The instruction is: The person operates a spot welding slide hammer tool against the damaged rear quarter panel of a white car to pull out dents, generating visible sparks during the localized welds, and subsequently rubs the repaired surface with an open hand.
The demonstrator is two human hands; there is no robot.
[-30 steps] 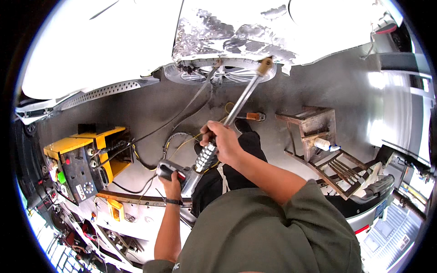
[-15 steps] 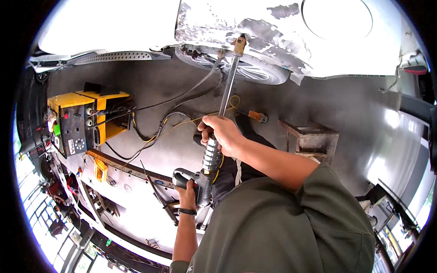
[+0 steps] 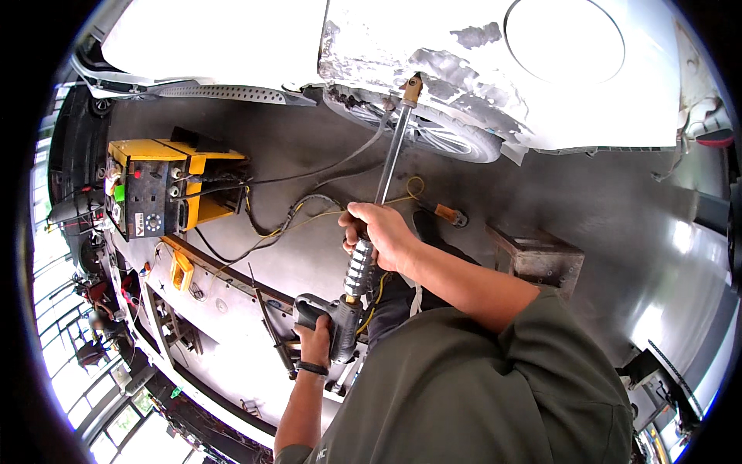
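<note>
A slide hammer dent puller point(image 3: 395, 149) slants from my body up to the white car body panel point(image 3: 433, 31). Its brass-coloured tip point(image 3: 412, 90) meets the scraped, bare-metal patch above the wheel point(image 3: 471, 141). My left hand point(image 3: 313, 340), with a dark band at the wrist, is wrapped round the black pistol-type handle point(image 3: 345, 329) at the near end. Higher up, my right hand point(image 3: 382, 234) closes round the shaft at the top of the ribbed metal sleeve point(image 3: 359, 271). Some of its fingers are hidden behind the tool.
A yellow and black machine point(image 3: 151, 189) with knobs stands at left, cables point(image 3: 332, 168) running from it toward the wheel. On the floor lie an orange grinder-like tool point(image 3: 448, 214) and a yellow hose. A rusty metal stool point(image 3: 537, 251) stands at right, a long rail point(image 3: 224, 271) at lower left.
The whole view has shifted, so the car and machine sit slightly farther right and lower. Both hands keep their hold on the dent puller, and its tip stays at the panel.
</note>
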